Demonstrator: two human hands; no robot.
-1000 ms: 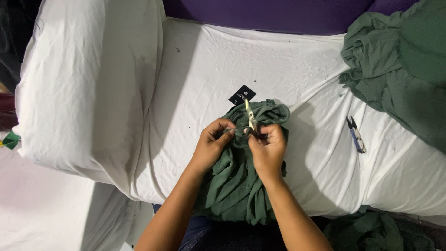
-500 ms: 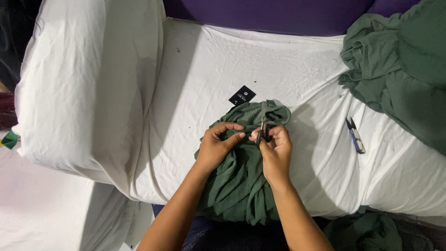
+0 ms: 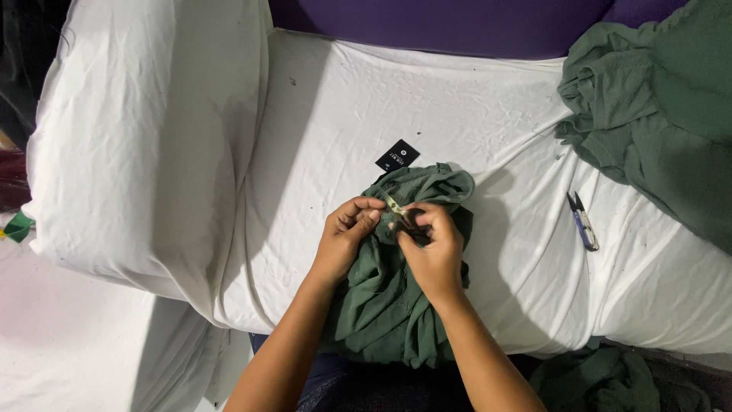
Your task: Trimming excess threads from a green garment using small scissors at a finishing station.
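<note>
Green garment pinched by my left hand; right hand clamped on small pale tool; slip could snag fabric.

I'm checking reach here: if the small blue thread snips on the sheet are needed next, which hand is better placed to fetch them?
Probably the right hand: the snips lie on its side, with bare white sheet between. The left hand would have to cross over.
</note>
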